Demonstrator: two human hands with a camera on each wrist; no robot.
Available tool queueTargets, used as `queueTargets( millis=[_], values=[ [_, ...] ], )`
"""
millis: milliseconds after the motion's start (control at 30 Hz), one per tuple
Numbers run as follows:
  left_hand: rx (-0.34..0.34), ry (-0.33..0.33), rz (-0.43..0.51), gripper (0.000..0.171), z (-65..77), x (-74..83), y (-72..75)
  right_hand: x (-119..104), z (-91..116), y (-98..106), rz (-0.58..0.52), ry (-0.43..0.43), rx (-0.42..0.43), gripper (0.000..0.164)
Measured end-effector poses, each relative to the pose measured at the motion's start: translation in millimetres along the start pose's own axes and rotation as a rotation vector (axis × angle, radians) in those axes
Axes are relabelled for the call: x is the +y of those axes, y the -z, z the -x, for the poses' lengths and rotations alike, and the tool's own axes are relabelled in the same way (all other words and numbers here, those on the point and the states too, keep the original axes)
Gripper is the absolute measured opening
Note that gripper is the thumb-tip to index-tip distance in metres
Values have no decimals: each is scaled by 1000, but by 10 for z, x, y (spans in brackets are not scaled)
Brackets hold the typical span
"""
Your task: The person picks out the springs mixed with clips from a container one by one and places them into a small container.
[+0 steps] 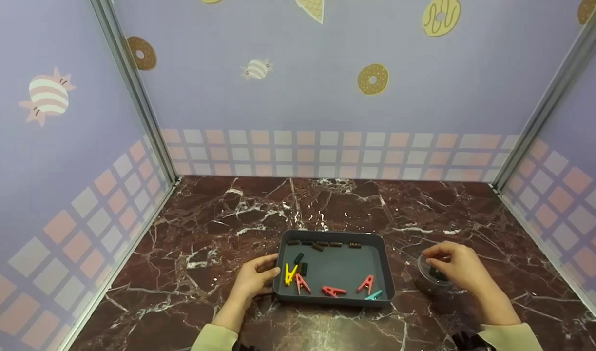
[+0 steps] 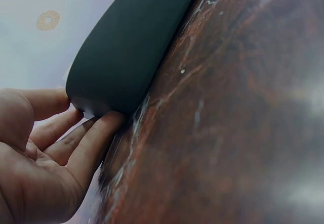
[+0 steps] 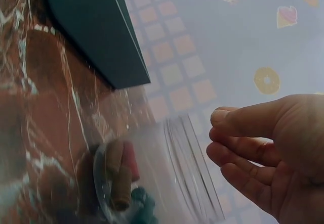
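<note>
On my head view, the left hand [image 1: 253, 279] comes in from below, loosely bent, and sets thumb and fingertips against the left side of the tray [image 1: 336, 265]; its grip is part-spread, touching that side without wrapping round it. The right hand [image 1: 457, 265] arches over the cup [image 3: 162, 171], wrist high, fingers angled down at the mouth. Its thumb and fingertips sit close together; I see nothing between them, but can't tell whether that grip has hold of something small.

The right hand covers part of the cup, so from above I get only a dark patch inside. My right wrist view shows brown cylinders [image 3: 121, 186], a red one [image 3: 129, 161] and a blurred teal clump [image 3: 144, 206] in there. The sleeves [image 1: 215, 339] are cut off by the lower edge.

The tray stands in the middle of the near desk [image 1: 220, 214], the cup to its right, apart from it. Inside the tray I count a yellow clip [image 1: 290, 274], three red clips [image 1: 333, 291] and a teal clip [image 1: 374, 295], with dark cylinders [image 1: 336, 244] mostly along the far side.

The desk is dark red marble, white-veined; lilac walls [image 1: 302, 107] with sweets and checks meet at metal posts [image 1: 134, 87].
</note>
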State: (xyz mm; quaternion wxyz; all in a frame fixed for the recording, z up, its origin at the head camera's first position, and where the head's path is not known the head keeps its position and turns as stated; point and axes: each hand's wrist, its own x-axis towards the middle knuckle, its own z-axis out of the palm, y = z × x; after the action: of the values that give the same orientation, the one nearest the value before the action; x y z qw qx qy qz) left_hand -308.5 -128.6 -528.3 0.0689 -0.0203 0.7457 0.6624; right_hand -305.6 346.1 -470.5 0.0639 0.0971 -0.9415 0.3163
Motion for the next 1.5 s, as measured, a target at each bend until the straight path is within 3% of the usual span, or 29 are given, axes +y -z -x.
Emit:
queueTargets(
  millis=[500, 833, 1500],
  values=[
    [-9, -9, -41, 48, 10, -3, 7, -288, -140, -256, -36, 128, 19, 14],
    [-2, -14, -11, 49, -6, -19, 3, -432, -252, -454, -83, 195, 20, 14],
    [4, 0, -15, 50, -6, -20, 0, -594, -495, -730, -165, 147, 59, 16]
  ],
)
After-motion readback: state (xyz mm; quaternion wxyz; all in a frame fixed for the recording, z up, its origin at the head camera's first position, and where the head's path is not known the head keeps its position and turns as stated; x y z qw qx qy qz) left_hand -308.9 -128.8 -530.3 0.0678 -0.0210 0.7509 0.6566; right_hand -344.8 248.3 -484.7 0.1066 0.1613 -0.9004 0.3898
